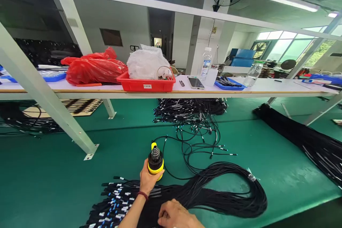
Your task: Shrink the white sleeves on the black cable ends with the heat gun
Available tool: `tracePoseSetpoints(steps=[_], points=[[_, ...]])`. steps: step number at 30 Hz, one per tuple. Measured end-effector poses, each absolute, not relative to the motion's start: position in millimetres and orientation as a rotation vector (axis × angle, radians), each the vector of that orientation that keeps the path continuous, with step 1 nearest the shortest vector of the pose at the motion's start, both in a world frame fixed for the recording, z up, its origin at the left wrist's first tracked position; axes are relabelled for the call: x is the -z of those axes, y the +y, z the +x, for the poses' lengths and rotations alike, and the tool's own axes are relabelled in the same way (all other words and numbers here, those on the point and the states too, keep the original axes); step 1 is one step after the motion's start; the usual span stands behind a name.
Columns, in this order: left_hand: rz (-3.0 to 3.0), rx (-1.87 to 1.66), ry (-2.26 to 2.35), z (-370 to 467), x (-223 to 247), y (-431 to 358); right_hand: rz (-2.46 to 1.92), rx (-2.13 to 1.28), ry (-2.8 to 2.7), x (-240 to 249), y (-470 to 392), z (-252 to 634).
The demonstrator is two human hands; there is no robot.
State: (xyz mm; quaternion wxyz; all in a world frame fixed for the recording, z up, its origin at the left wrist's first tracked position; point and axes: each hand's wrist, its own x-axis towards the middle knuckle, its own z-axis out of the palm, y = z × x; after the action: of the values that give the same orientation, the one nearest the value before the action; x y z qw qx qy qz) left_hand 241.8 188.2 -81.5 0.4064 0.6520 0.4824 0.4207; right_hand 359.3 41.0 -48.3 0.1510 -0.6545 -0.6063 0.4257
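My left hand (149,178) is wrapped round a yellow and black heat gun (155,162), its ribbed metal nozzle pointing up and away from me. A cord runs from behind it. Nearer to me, my right hand (177,215) is closed with curled fingers, low over a bundle of black cables (199,197); what lies in the fingers, if anything, is hidden. To the left, the many cable ends (114,203) carry white and blue marks. On the right the bundle bends round in a loop, with a clear tie (251,177) on it.
Behind lie a heap of black cables (191,108) and loose strands on the green mat (128,149). A thick cable bundle (294,131) lies at right. The raised shelf (227,94) bears a red bin (146,84), a red bag, a phone, bottles and a blue tray. Its metal leg (72,128) stands left.
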Motion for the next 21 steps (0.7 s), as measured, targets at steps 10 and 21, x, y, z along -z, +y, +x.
tracePoseSetpoints(steps=[10, 21], points=[[1.710, -0.989, 1.064, 230.2, 80.4, 170.1, -1.944, -0.765, -1.850, 66.2, 57.3, 345.6], [1.756, -0.820, 1.305, 125.1, 82.1, 126.4, -1.825, -0.607, -1.992, 85.8, 67.7, 340.2]])
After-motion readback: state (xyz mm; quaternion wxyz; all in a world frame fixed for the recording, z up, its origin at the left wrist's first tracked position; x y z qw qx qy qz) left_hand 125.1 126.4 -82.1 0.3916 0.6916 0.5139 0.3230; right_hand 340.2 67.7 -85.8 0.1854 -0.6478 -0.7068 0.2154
